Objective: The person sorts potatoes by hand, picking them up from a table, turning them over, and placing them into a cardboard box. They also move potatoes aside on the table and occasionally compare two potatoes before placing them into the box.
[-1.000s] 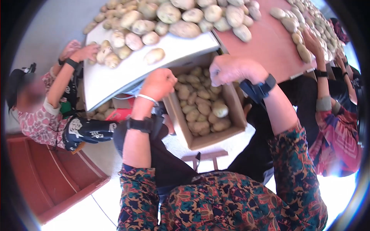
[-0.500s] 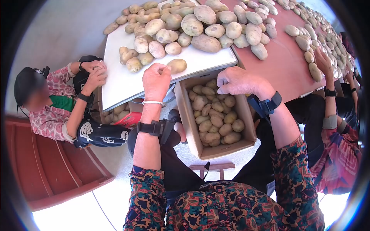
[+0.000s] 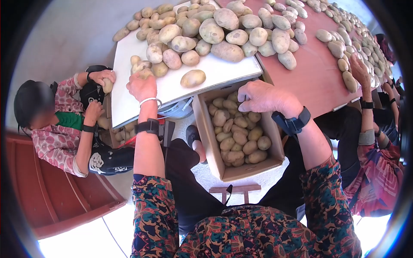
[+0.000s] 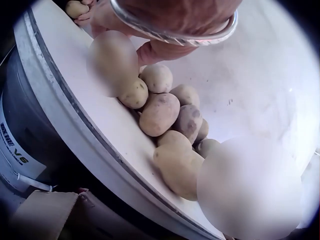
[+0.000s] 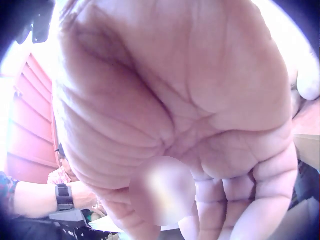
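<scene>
My left hand (image 3: 142,88), with a bracelet (image 3: 150,101) at its wrist, reaches over the white tabletop to a small group of potatoes (image 4: 160,114). In the left wrist view its thumb (image 4: 167,51) lies right at a blurred potato; the blur hides the fingertips, so I cannot tell if they grip it. A single potato (image 3: 193,78) lies near the table's front edge. My right hand (image 3: 269,99) hovers over the far part of a cardboard box (image 3: 272,142) with many potatoes (image 3: 240,137) inside. Its fingers are loosely bent, palm bare in the right wrist view.
A large potato heap (image 3: 211,31) covers the back of the white tabletop (image 3: 223,73) and spreads onto a red tabletop (image 3: 307,86). Another person (image 3: 56,124) sits at the left holding a potato. Other people's arms (image 3: 365,99) reach in at the right.
My left hand has moved left from beside the single potato to the small group. The right hand stays over the box. The person at the left has drawn their hands apart.
</scene>
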Tool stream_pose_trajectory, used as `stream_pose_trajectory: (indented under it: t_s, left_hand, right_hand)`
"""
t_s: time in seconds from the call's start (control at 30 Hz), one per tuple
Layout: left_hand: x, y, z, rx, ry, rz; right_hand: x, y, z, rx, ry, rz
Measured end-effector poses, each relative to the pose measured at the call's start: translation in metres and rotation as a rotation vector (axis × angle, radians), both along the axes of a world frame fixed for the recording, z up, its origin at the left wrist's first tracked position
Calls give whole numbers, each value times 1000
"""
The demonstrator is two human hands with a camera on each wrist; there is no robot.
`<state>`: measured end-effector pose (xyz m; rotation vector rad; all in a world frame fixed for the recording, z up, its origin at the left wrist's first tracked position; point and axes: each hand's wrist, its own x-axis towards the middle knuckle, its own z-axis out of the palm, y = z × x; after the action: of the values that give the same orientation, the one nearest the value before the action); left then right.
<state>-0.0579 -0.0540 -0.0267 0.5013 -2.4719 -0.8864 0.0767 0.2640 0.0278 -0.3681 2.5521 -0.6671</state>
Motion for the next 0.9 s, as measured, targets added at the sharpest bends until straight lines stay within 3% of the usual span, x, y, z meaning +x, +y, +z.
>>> stream_pose_trajectory:
  t_s: [0.1,0.2,0.27,0.4,0.47,0.5,0.57,0.6,0.67,0.87,0.9]
  left_hand:
    - [-11,-5,-5,67,-44,111]
    - [-29,-25,-28,190,-6,-46]
    - [-45,-36,-46,183,98,-261]
    - [-18,-30,-15,196,-9,-272]
    - [-16,-38,-20,556,-35,-360]
    - [-14,-40,-17,553,-33,-356]
    - [-11,-44,-9,1191,-115,-223]
    - [-7,-44,-4,1189,-111,-224]
    - [4,-42,4,1432,-195,-299]
    - [25,-19,26,1399,-249,-392]
    - [29,-17,29,1287,-310,-505]
  right_hand:
    - [2,-2,2,7,-31,-19]
    - [3,-4,2,30,-40,-10]
    - [1,-3,-7,-8,-23,-33]
    - [0,-5,-6,-11,-20,-31]
    - [0,-6,-6,-9,-11,-29]
    - [0,-6,-6,-11,-9,-25]
    - [0,-6,-8,-9,-3,-7]
    - [0,-6,-8,-11,1,-5]
    - [2,-6,-7,-26,9,10]
    - [6,-7,0,3,0,-4]
    - [6,-6,2,10,-5,3]
